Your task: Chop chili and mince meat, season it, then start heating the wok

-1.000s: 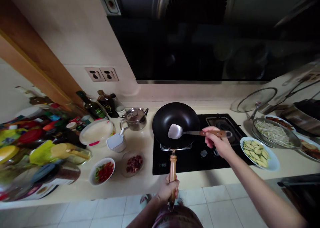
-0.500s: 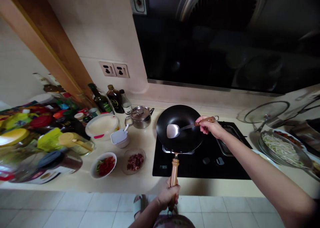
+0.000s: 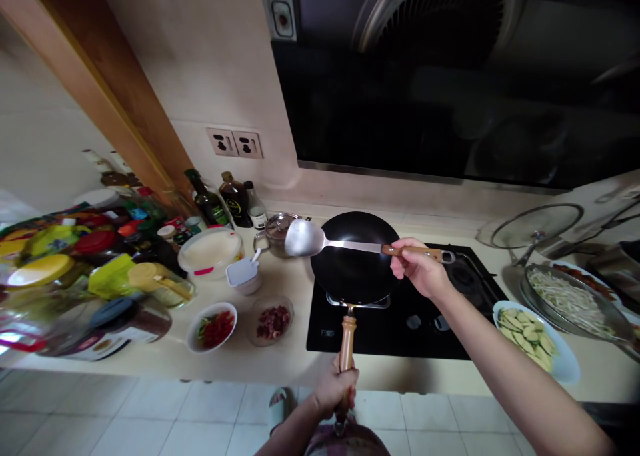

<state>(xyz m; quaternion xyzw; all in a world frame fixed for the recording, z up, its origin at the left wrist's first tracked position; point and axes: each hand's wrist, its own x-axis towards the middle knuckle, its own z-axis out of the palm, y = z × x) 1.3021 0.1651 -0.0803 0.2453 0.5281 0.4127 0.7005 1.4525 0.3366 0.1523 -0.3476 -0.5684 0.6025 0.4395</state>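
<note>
A black wok (image 3: 357,279) sits over the left burner of the black cooktop (image 3: 380,339). Its wooden handle points toward me, and my left hand (image 3: 336,388) is wrapped round it. My right hand (image 3: 419,269) grips the brown handle of a metal spatula (image 3: 306,237). The spatula is raised above the wok, its shiny blade reaching past the left rim and partly covering a small steel pot (image 3: 280,233). Nothing shows inside the visible part of the wok.
Left of the cooktop are a glass bowl of raw meat (image 3: 273,322), a bowl of cut peppers (image 3: 215,328), a lidded white container (image 3: 244,276) and crowded jars and bottles. To the right are a plate of sliced zucchini (image 3: 530,339), bean sprouts (image 3: 567,299) and a glass lid (image 3: 537,226).
My right hand has lifted the spatula out of the wok, and its blade has swung left past the rim. My left hand keeps its hold on the wok handle.
</note>
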